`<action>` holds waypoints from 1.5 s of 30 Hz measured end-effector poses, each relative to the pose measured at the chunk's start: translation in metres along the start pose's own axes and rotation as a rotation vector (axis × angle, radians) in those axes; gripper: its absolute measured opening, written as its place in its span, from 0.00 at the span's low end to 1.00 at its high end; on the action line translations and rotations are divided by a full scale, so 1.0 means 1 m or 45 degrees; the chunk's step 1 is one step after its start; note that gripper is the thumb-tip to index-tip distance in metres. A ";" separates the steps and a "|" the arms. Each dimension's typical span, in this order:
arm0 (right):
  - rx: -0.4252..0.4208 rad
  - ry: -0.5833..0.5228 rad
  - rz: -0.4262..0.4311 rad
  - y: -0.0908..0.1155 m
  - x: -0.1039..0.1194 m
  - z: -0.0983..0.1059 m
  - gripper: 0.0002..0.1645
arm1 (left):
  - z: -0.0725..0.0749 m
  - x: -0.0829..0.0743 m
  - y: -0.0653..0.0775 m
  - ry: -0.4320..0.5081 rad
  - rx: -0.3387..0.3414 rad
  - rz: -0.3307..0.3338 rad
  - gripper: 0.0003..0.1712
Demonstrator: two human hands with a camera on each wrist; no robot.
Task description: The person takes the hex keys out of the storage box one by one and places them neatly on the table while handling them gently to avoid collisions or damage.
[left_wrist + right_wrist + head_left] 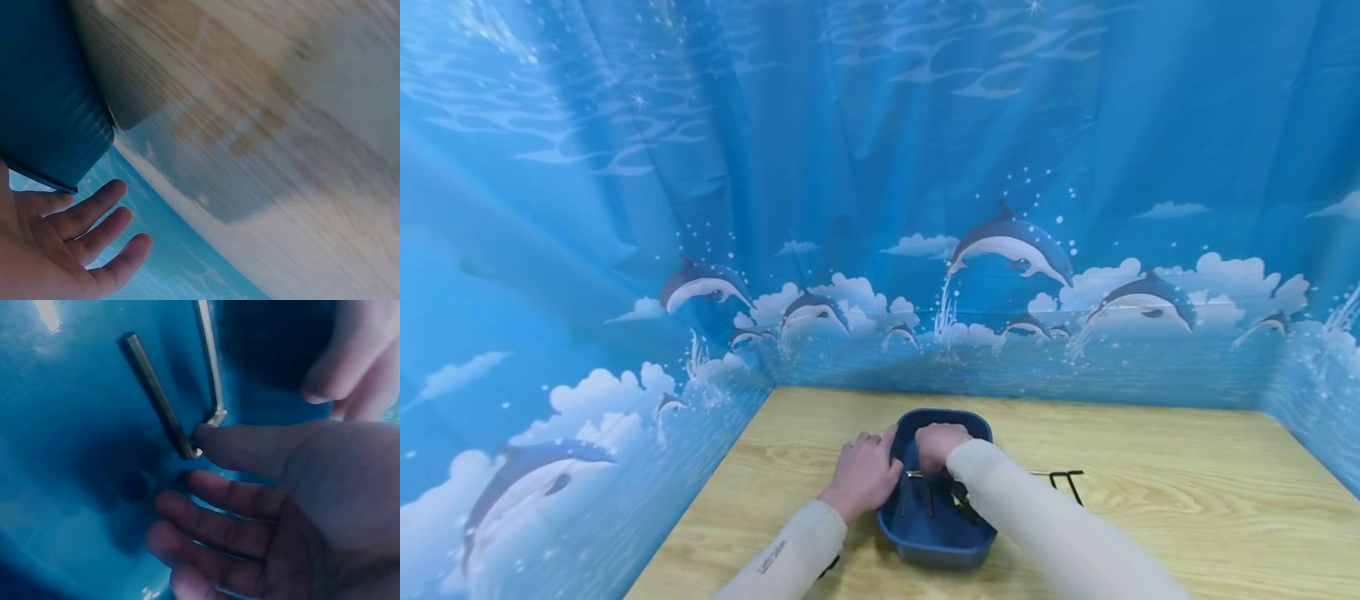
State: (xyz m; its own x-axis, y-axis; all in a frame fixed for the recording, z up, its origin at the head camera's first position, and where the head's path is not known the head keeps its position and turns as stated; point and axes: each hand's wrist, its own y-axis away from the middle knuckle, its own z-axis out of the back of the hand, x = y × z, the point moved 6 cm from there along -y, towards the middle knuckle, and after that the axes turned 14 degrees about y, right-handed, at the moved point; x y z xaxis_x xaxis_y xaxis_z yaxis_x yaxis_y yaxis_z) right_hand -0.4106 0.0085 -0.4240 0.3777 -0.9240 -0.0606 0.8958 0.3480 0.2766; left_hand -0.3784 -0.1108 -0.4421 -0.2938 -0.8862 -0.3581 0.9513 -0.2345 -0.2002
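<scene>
A deep blue plastic basin [936, 553] stands on the wooden table. At its left rim my left hand [867, 471] rests, index finger and thumb against the edge; in the left wrist view its other fingers spread loosely beside the wall. My right hand [938, 446] reaches inside the basin. In the right wrist view its thumb and index finger pinch two L-shaped metal hex keys [155, 400] near their bends, the short arms pointing away from the fingers. Beneath the right forearm, a small dark item with a yellowish patch [964, 502] lies in the basin, partly hidden by the sleeve.
Right of the basin, black L-shaped rods [1066, 475] lie on the wooden table [1187, 492], partly hidden by the right sleeve. A blue curtain [880, 208] printed with dolphins hangs along the table's back and sides.
</scene>
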 end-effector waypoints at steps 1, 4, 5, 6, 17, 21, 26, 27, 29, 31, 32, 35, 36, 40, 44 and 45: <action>-0.004 0.006 -0.005 -0.001 0.000 -0.001 0.11 | 0.000 0.000 0.000 0.002 0.000 -0.001 0.31; -0.002 0.012 -0.032 -0.008 0.000 -0.006 0.11 | 0.000 -0.002 0.000 0.012 -0.001 -0.009 0.31; 0.001 0.018 -0.030 -0.012 -0.001 -0.010 0.11 | 0.000 -0.003 0.000 0.014 -0.001 -0.013 0.31; 0.000 0.022 -0.036 -0.014 -0.001 -0.011 0.10 | 0.001 -0.003 0.000 0.016 -0.002 -0.016 0.31; -0.049 -0.093 -0.059 0.000 0.001 -0.007 0.07 | 0.000 -0.006 0.001 0.015 -0.009 -0.031 0.31; -0.055 -0.167 -0.080 0.004 0.000 -0.007 0.11 | 0.000 -0.007 0.000 0.018 -0.019 -0.039 0.31; -0.065 -0.160 -0.124 0.000 -0.006 -0.012 0.11 | -0.001 -0.007 -0.001 0.018 -0.021 -0.041 0.31; -0.070 -0.163 -0.132 -0.001 -0.007 -0.013 0.11 | -0.002 -0.007 -0.001 0.014 -0.023 -0.042 0.31; -0.088 -0.164 -0.140 -0.001 -0.009 -0.013 0.11 | -0.002 -0.007 -0.002 0.004 -0.028 -0.046 0.31; -0.103 -0.169 -0.143 -0.001 -0.010 -0.013 0.12 | -0.003 -0.007 -0.003 -0.006 -0.036 -0.049 0.31; -0.112 -0.171 -0.142 -0.001 -0.011 -0.013 0.13 | -0.003 -0.006 -0.003 -0.008 -0.039 -0.050 0.31; -0.151 -0.159 -0.132 0.001 -0.013 -0.009 0.12 | -0.002 -0.006 -0.003 -0.012 -0.048 -0.058 0.31; -0.168 -0.153 -0.128 0.001 -0.013 -0.007 0.12 | -0.002 -0.006 -0.002 -0.010 -0.051 -0.061 0.31; -0.208 -0.158 -0.092 0.005 -0.012 -0.001 0.11 | -0.001 -0.004 -0.001 0.006 -0.048 -0.044 0.31; -0.169 -0.207 -0.061 0.008 -0.014 0.000 0.11 | 0.000 -0.001 0.001 0.027 -0.024 -0.004 0.31; -0.159 -0.219 -0.057 0.009 -0.015 0.000 0.11 | 0.000 -0.001 0.001 0.029 -0.019 0.002 0.31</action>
State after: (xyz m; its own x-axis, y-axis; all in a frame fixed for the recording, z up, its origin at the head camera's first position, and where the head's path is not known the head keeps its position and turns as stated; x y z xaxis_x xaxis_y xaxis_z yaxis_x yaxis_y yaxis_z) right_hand -0.4080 0.0258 -0.4208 0.3011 -0.9486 0.0973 0.9368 0.3133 0.1559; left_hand -0.3769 -0.1106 -0.4423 -0.2947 -0.8771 -0.3792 0.9503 -0.2273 -0.2130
